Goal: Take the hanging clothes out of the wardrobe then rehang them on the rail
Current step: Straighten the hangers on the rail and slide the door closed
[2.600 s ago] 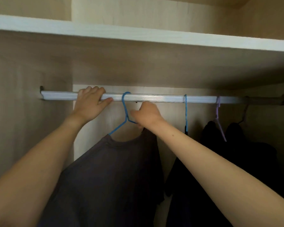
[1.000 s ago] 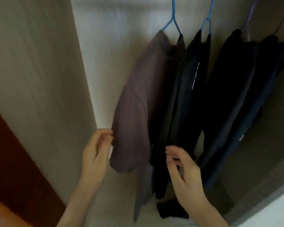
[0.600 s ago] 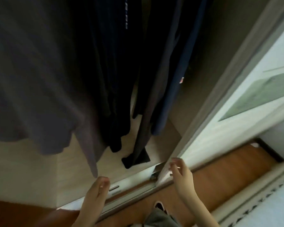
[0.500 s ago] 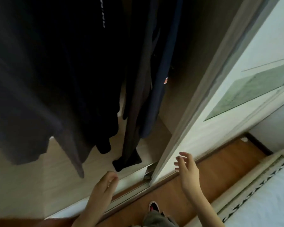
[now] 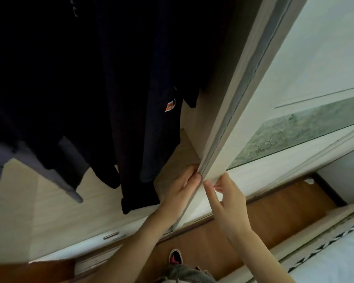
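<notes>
Below the hands, a shoe [image 5: 175, 257] stands on the brown floor [image 5: 274, 211]. The left hand [image 5: 182, 186] curls its fingers round the edge of the sliding door [image 5: 215, 144], thumb on the front. Just to its right, the right hand [image 5: 227, 199] touches the same edge with a fingertip; whether it pinches, I cannot tell. The hanging clothes [image 5: 131, 78] hang left of and above the left hand, untouched, the nearest black hem just beside its wrist.
</notes>
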Demonstrator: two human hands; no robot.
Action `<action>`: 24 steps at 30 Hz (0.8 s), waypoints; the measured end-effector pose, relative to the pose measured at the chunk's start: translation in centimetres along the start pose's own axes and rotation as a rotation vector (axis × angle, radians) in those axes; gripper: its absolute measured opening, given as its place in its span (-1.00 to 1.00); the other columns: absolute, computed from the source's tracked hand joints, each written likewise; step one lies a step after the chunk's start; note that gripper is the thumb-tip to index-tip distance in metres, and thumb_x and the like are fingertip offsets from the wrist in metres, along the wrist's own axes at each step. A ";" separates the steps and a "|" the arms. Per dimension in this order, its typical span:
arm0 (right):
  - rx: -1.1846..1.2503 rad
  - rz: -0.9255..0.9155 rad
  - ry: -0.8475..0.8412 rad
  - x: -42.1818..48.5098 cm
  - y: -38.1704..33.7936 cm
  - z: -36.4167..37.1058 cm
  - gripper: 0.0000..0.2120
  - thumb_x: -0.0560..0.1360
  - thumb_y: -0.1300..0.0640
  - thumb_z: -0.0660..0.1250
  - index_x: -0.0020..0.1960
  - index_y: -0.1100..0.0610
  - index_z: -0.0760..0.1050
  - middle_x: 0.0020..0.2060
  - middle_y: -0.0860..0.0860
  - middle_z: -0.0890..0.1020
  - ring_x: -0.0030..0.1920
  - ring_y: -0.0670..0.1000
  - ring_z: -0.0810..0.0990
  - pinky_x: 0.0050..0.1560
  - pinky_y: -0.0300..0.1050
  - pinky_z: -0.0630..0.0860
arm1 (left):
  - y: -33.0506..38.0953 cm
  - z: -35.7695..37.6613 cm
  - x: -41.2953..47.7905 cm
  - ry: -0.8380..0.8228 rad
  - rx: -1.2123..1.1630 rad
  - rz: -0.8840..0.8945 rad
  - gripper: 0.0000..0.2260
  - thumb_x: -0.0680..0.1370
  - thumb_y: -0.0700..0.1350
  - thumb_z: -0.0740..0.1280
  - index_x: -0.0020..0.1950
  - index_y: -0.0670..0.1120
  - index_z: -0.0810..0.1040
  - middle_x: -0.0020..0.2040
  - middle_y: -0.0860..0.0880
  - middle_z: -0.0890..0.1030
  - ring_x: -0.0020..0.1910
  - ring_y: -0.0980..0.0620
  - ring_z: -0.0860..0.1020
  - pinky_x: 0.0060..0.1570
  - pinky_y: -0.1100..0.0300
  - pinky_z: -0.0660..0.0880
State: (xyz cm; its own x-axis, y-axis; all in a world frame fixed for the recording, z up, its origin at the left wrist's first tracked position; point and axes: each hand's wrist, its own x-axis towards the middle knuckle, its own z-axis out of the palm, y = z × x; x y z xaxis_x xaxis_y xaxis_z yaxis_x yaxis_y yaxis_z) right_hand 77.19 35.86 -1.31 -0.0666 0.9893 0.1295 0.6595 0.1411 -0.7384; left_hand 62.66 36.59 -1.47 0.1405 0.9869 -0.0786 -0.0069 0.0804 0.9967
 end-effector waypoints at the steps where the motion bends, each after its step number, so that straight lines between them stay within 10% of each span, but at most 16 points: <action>1: 0.008 -0.007 -0.013 0.1 0.2 0.0 -0.72 0.56 -0.23 0.15 0.05 -0.04 0.44 -0.11 -0.14 0.60 -0.02 -0.10 0.57 -0.03 -0.01 0.55 | -0.1 0.2 -0.1 0.015 -0.002 0.000 -0.76 0.66 -0.07 0.14 0.21 0.18 0.51 0.16 0.11 0.62 0.20 0.19 0.55 0.19 0.33 0.45; 17: -0.066 -0.248 -0.224 -2.0 -4.9 4.4 -0.59 0.50 -0.28 0.13 -0.07 0.05 0.48 -0.25 -0.10 0.64 -0.15 -0.07 0.65 -0.23 -0.06 0.58 | -1.2 -6.0 -7.2 0.263 -0.065 -0.024 -0.76 0.67 -0.07 0.11 0.24 0.16 0.49 0.16 0.23 0.62 0.22 0.30 0.53 0.16 0.40 0.42; 24: -0.109 -0.428 -0.374 -4.5 -9.2 9.5 -0.77 0.53 -0.07 0.24 -0.08 0.11 0.43 -0.27 0.00 0.65 -0.24 0.03 0.67 -0.34 0.01 0.57 | -1.3 -12.7 -16.2 0.861 0.149 0.138 -0.61 0.57 0.05 0.20 0.27 -0.15 0.53 0.13 -0.12 0.59 0.16 0.00 0.55 0.19 0.18 0.45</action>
State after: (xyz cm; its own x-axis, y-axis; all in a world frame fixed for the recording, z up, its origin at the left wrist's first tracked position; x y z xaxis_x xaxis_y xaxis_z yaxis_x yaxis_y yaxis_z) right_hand 64.29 30.48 -1.41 -0.5911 0.7936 0.1443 0.5877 0.5462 -0.5969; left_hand 47.85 22.26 -1.72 -0.6469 0.7537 0.1161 0.1685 -0.0072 0.9857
